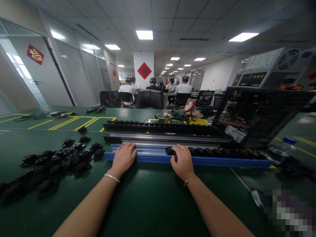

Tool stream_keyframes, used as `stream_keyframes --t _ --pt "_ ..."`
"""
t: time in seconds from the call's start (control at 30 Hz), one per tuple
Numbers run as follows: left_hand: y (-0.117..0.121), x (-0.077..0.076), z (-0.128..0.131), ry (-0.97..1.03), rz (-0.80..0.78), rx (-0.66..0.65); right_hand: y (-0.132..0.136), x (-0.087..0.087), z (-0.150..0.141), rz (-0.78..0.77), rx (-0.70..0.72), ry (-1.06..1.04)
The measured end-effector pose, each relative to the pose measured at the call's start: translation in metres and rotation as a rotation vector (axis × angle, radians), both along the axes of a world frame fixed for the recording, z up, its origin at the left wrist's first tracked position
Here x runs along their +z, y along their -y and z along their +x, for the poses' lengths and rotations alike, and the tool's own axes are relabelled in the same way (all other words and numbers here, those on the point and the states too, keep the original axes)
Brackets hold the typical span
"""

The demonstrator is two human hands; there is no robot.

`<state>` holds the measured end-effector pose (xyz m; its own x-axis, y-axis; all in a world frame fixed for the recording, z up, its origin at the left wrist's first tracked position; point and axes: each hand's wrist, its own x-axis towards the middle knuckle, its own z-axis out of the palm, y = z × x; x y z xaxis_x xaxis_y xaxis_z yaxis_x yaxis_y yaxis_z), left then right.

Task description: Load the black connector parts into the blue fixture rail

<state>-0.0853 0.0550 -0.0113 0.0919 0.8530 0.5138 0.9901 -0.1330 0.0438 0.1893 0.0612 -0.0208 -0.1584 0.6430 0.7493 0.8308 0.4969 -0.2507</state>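
A blue channel rail (229,162) with a pale, glossy inner floor lies lengthwise on a green tabletop (153,197), in front of the worker; black fan-like units (208,152) fill its right portion in a close row, while its left stretch shows bare. The left hand (124,156), palm down and loosely open, rests across the rail near its left end, with nothing seen in its grasp. The right hand (182,160), partly curled, lies over the left end of the row; whether it grips a unit cannot be told. Just beyond are black and silver rails (160,138) and another filled rail (148,123). Loose black units (53,164) are heaped at left; an open computer case (261,112) stands at right, and seated people (184,88) work in the background.
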Motion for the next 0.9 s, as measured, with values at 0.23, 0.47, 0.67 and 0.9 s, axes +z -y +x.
stream_keyframes --t 0.23,0.47,0.67,0.9 --pt "0.0001 -0.0005 0.0006 -0.01 0.012 0.0 0.0008 0.0 0.0005 -0.023 0.044 0.023" --pt "-0.0007 -0.0009 0.0008 -0.001 0.015 0.01 0.0042 0.0027 -0.0006 -0.054 0.044 0.073" --pt "-0.0013 -0.0019 0.0007 0.002 0.013 0.021 0.0051 0.0038 -0.0009 -0.07 0.073 0.087" --pt "-0.0009 -0.0021 0.0004 0.01 0.019 0.008 0.0055 0.0057 0.0 -0.078 0.099 0.096"
